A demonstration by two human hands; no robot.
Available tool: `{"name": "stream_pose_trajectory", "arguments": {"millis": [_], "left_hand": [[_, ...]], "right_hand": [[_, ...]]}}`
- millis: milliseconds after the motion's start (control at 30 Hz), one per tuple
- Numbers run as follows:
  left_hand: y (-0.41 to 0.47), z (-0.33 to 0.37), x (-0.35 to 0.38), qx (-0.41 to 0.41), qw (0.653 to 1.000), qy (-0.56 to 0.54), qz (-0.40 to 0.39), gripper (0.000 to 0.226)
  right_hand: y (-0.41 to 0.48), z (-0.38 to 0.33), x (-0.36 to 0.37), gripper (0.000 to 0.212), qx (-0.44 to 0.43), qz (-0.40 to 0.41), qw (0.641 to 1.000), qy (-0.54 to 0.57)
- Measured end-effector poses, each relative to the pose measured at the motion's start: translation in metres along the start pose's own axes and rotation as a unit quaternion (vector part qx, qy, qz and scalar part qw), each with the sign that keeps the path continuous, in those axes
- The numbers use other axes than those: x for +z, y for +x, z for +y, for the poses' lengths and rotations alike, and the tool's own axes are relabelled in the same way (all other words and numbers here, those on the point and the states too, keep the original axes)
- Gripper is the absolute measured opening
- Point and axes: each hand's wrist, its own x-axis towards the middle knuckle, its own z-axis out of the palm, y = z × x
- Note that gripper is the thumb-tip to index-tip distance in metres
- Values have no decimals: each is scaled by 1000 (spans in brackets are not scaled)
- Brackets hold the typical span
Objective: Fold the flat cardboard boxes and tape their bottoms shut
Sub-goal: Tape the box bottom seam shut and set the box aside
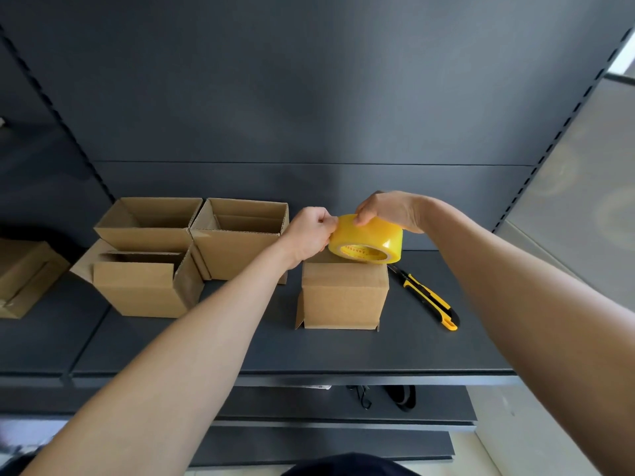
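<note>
A small folded cardboard box (344, 295) stands on the dark shelf (343, 352) with its closed side up. Just above its top hovers a yellow tape roll (369, 237). My right hand (388, 209) grips the roll from above, thumb on its near rim. My left hand (311, 233) pinches at the roll's left edge, where the tape end lies; the end itself is too small to see.
Three folded boxes with open tops stand at the left: back left (147, 223), back middle (237, 235), front (144, 286). Another box (24, 276) lies at the far left edge. A yellow and black utility knife (429, 297) lies right of the small box.
</note>
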Motion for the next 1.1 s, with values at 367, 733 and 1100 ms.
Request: {"name": "stream_pose_trajectory", "arguments": {"millis": [367,733,1100], "left_hand": [[-4,-1,2,29,991,-111,67,34],[-10,-47,-2,-58,995,66,-56,19],[0,-52,-3,-14,983,159,-93,18]], "right_hand": [[3,-3,0,42,6,67,998,-17],[1,-3,3,41,18,103,994,33],[-11,-13,-1,20,5,59,997,40]]}}
